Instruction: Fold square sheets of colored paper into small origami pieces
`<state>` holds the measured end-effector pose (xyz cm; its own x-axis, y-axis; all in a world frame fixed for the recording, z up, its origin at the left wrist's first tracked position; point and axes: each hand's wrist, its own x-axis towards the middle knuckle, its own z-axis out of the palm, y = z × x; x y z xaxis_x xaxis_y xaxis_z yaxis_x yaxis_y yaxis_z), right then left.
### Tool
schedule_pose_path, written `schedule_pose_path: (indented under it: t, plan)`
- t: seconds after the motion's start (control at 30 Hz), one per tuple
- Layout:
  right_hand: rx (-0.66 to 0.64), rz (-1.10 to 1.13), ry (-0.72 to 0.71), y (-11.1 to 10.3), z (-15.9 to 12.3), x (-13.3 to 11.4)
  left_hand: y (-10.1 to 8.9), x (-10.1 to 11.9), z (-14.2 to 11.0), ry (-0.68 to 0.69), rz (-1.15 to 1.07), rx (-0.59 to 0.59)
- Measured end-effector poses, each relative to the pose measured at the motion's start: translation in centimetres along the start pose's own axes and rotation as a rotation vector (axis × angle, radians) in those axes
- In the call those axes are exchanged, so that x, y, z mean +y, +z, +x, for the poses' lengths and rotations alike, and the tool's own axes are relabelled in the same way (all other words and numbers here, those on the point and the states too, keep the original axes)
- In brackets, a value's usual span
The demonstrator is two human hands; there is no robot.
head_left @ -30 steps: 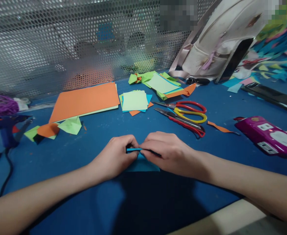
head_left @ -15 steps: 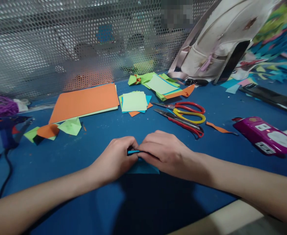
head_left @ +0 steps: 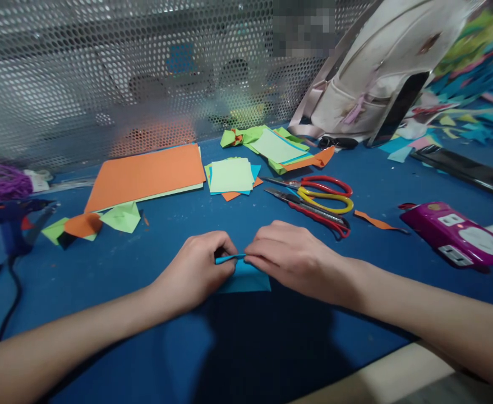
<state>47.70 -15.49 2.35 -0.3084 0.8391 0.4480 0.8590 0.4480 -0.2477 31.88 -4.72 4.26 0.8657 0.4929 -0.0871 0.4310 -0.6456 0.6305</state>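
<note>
Both hands pinch the folded top edge of a small blue sheet of paper [head_left: 250,278] just above the blue table. My left hand [head_left: 199,264] is closed on the fold at its left end, thumb below and fingers curled above. On the right side my right hand [head_left: 290,259] grips the same fold between thumb and fingertips. The paper's lower part hangs toward me, its bottom edge straight. Parts of the sheet are hidden behind the fingers. Beyond the hands lies a stack of small coloured paper squares [head_left: 231,175], pale green on top.
Scissors [head_left: 326,191] and a red utility knife [head_left: 313,212] lie beyond my right hand. A purple case [head_left: 456,233] sits at right. Orange sheets [head_left: 149,175], folded paper pieces [head_left: 84,224] and a blue glue gun [head_left: 8,224] are at left. A backpack [head_left: 355,84] leans behind.
My hands have moved slightly apart and a little up along the fold. More of the blue paper now shows between and below them.
</note>
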Motion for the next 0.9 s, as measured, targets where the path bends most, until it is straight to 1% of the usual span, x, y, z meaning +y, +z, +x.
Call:
schedule_pose_path:
  t: [0.17,0.37,0.5,0.57,0.63,0.77,0.9]
  plan:
    - [0.004,0.015,0.0,0.2,-0.2,0.3,0.0,0.0,0.0,-0.003,-0.004,0.0]
    - [0.018,0.087,0.142,0.8,0.1,0.1,0.4,-0.3,-0.1,0.015,-0.006,0.038]
    - [0.027,0.097,0.167,1.1,0.0,0.1,0.2,0.0,-0.1,0.044,0.033,0.023]
    - [0.023,0.089,0.161,1.2,0.0,0.2,-0.1,0.1,-0.1,0.099,0.069,-0.007]
    - [0.021,0.08,0.161,1.2,-0.1,0.3,-0.3,0.1,-0.2,0.194,0.107,-0.029]
    - [0.015,0.077,0.167,1.2,-0.1,0.2,-0.5,-0.3,-0.5,0.373,0.174,0.02]
    - [0.001,0.084,0.152,0.9,-0.1,0.1,-0.5,-0.7,-0.8,0.48,0.144,0.032]
